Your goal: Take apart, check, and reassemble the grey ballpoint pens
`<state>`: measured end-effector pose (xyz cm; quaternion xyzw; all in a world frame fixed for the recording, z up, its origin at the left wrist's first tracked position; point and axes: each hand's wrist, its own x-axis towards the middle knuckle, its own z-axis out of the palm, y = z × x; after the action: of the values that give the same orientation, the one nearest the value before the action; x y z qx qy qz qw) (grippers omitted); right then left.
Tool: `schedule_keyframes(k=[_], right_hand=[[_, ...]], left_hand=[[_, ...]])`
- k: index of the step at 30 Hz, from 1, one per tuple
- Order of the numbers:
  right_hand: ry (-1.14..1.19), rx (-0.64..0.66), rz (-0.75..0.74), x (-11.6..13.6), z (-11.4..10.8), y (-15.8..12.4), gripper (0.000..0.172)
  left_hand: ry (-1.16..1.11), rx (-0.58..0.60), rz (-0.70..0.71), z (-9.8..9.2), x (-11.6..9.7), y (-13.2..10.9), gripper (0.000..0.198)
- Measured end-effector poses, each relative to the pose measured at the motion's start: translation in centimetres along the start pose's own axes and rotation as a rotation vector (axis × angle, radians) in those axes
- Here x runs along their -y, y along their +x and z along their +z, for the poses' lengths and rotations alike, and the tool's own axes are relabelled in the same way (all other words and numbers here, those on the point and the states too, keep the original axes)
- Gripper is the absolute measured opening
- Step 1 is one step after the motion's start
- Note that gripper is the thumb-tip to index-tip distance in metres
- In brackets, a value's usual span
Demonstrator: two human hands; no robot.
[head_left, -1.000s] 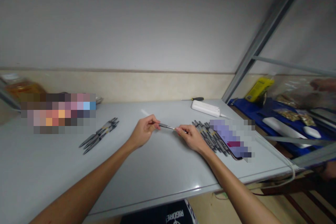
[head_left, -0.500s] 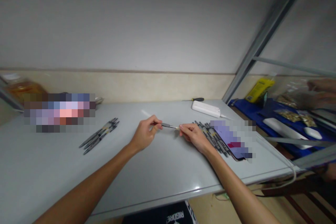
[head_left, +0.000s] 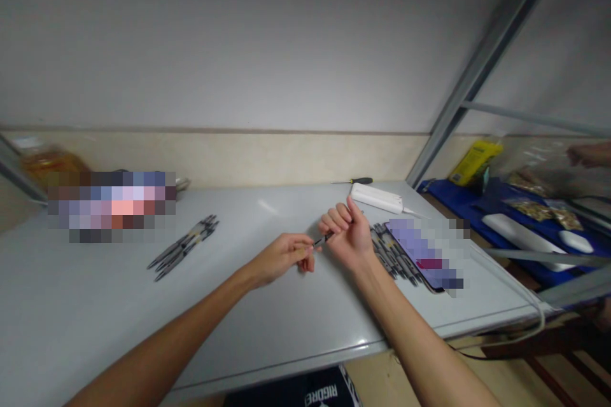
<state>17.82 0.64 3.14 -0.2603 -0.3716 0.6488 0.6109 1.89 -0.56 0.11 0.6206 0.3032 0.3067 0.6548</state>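
Observation:
Over the middle of the table, a slim dark pen (head_left: 321, 241) slants between my two hands. My left hand (head_left: 286, 257) pinches its lower left end with thumb and fingers. Turned palm toward me, my right hand (head_left: 351, 235) has its fingers curled round the upper part, thumb pointing up; that part of the pen is mostly hidden. A small bunch of grey pens (head_left: 184, 248) lies to the left. Another row of grey pens (head_left: 394, 257) lies just right of my right hand, partly behind the wrist.
Beside the right-hand pens lies a blurred-out phone (head_left: 420, 254). Behind are a white power strip (head_left: 377, 198) and a screwdriver (head_left: 361, 180). A jar (head_left: 52, 162) and a pixelated object stand back left. Beyond a metal post (head_left: 443, 111), another person's hand (head_left: 592, 154) shows.
My right hand has rolled palm toward me and wrapped round the pen. My left hand has moved down and right, and the pen now tilts up to the right.

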Motion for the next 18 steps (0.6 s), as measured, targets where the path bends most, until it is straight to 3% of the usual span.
schedule_keyframes(k=[3,7,11,18], right_hand=[[0.044,0.058,0.077,0.1,0.7,0.4,0.056],[0.079,0.114,0.21,0.1,1.3,0.6,0.055],[0.155,0.042,0.247,-0.2,1.6,0.8,0.052],[0.149,0.0,0.134,-0.9,1.7,0.9,0.052]], left_hand=[[0.064,0.067,-0.017,0.2,-0.3,-0.2,0.035],[0.106,0.034,-0.003,0.5,-0.2,-0.3,0.039],[0.258,-0.091,0.073,0.7,0.6,-0.1,0.032],[0.593,-0.34,0.129,1.7,0.9,-0.2,0.031]])
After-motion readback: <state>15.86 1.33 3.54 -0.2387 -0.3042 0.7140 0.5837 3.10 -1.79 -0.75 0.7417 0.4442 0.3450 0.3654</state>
